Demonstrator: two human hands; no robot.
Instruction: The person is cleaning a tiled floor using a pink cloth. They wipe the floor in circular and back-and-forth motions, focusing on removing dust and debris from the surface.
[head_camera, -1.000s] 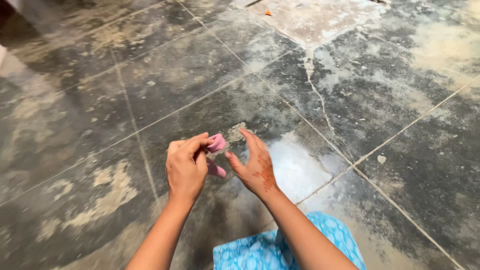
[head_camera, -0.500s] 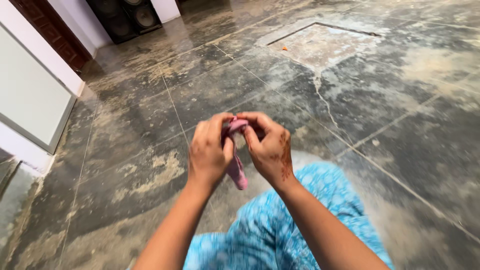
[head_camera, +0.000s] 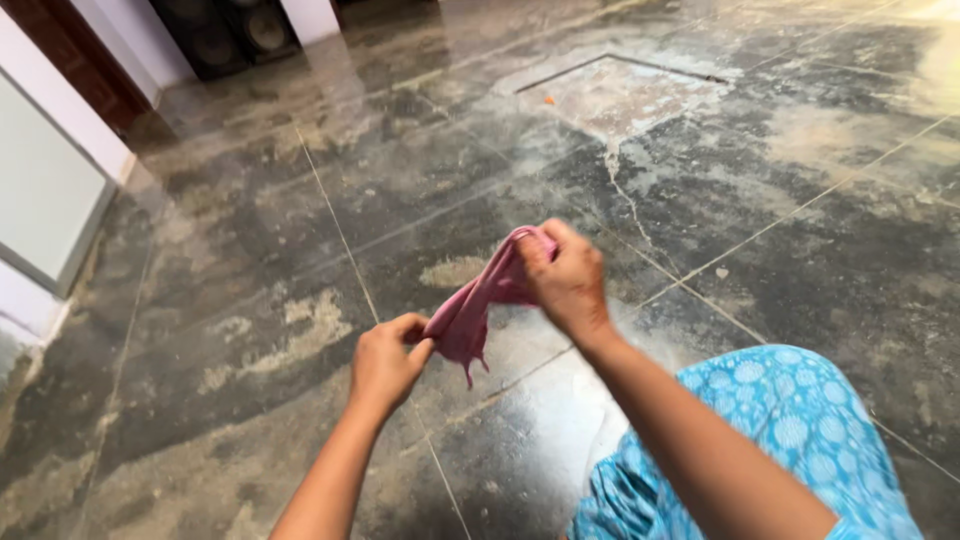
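A small pink cloth is stretched between my two hands above the dark stone floor. My right hand grips its upper end, fingers closed around the fabric. My left hand is lower and to the left and pinches the cloth's lower end between thumb and fingers. A short tail of the cloth hangs down below the left hand's grip. My knee in blue patterned fabric shows at the lower right.
The floor is dark, stained stone tile with pale patches. A lighter square slab lies at the back with a small orange speck on it. Two black speakers stand at the far wall, and a white panel is at the left.
My hands were close together, bunched on the cloth; now they have pulled apart, right hand up, left hand down, stretching the cloth. The view has shifted slightly.
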